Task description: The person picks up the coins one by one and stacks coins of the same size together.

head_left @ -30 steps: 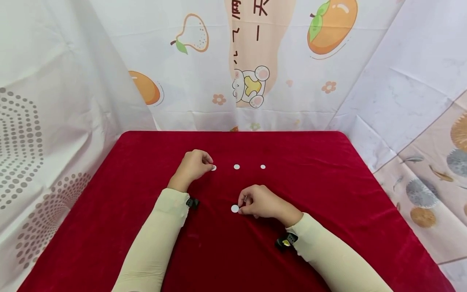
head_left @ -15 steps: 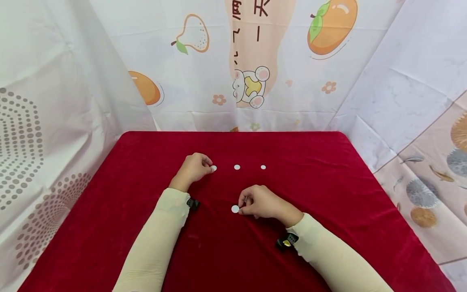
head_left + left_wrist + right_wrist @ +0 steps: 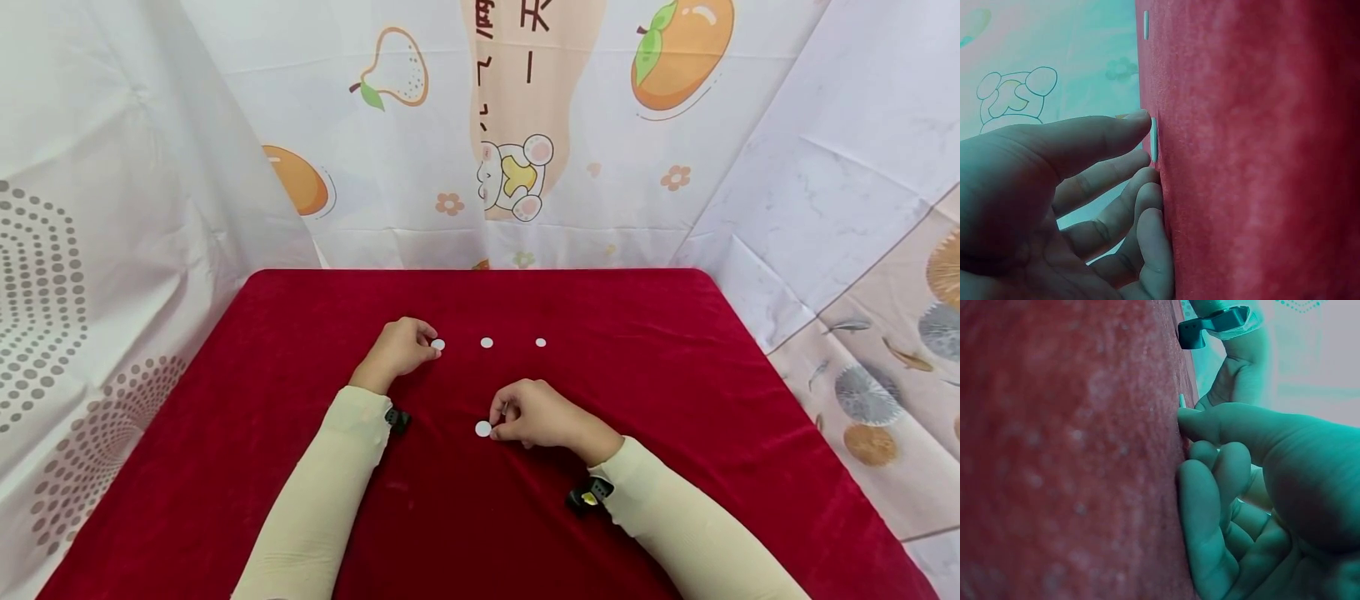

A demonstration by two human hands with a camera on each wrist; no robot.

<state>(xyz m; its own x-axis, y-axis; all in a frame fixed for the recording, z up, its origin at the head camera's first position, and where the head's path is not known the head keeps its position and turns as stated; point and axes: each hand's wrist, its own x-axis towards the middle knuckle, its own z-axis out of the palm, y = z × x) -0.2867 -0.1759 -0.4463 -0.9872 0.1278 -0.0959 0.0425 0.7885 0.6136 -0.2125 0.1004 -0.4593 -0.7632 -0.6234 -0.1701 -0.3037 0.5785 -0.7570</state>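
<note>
Red velvet tablecloth [image 3: 442, 533] lies beneath both hands. Nearest, the right hand [image 3: 545, 416] pinches the right edge of a white disc [image 3: 482, 428]; farther, the left hand [image 3: 400, 347] narrowly brackets a smaller disc [image 3: 438, 344], whether pinched I cannot tell.

Long cream sleeves [image 3: 318, 492], black wrist cameras [image 3: 602, 489], yellow patch [image 3: 589, 499] on right one
</note>
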